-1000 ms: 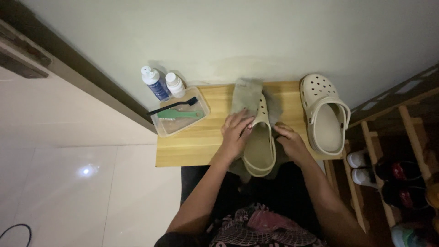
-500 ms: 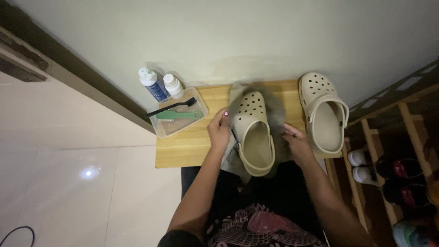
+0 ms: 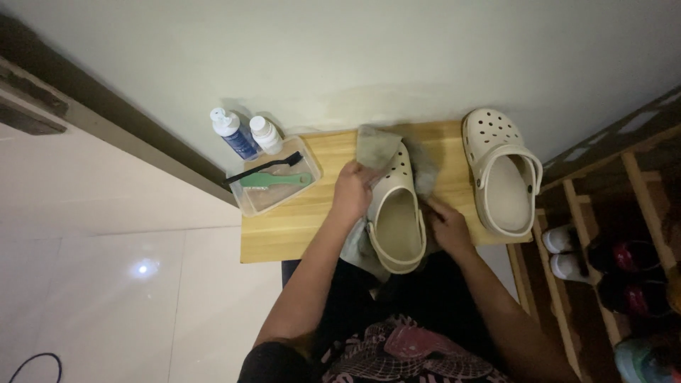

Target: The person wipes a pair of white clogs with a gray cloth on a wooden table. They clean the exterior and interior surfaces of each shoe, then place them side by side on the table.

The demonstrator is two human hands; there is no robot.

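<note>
A cream clog (image 3: 395, 216) lies sole down on a grey cloth (image 3: 376, 145) in the middle of a small wooden table (image 3: 298, 227). My left hand (image 3: 352, 190) grips a fold of that cloth and presses it against the clog's left side near the toe. My right hand (image 3: 445, 223) rests against the clog's right side by the heel, steadying it. A second cream clog (image 3: 502, 170) lies at the table's right end, apart from both hands.
A clear plastic tray (image 3: 273, 186) with a green brush and a black brush sits at the table's left. Behind it stand a blue bottle (image 3: 233, 132) and a white bottle (image 3: 266, 134). A wooden shoe rack (image 3: 610, 248) with several shoes is at right.
The cloth was draped over the clog's toe; it came off, baring the toe. My left hand has lifted a fold up against the clog's left side. My right hand stays put.
</note>
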